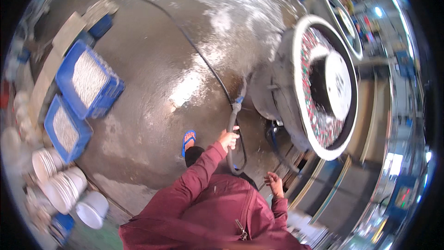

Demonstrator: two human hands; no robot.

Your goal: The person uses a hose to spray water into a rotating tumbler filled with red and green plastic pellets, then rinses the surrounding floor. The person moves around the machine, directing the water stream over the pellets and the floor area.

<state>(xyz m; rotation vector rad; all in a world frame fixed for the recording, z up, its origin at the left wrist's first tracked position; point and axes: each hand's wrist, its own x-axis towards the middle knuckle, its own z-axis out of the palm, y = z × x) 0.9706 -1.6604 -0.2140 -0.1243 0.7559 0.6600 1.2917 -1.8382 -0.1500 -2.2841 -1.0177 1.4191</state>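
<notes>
— What sits along the left side?

— White buckets [69,183] low down, and above them two blue crates [88,81] filled with small pale pieces, all on a wet concrete floor [152,65].

— And in the middle?

— A black hose [203,60] runs across the floor from the upper left to a grey nozzle pipe [232,120]. The left hand [228,139] is clamped around that pipe, arm in a maroon sleeve [194,176]. Just left of it, a foot in a blue sandal [188,140].

— The other hand?

— The right hand [275,184] hangs free, fingers loosely spread, holding nothing, near the base of the machine.

— Which machine?

— A large round drum [319,83] with a white rim on the right, tilted open, full of small red and green pieces. The pipe's tip points toward its underside.
</notes>
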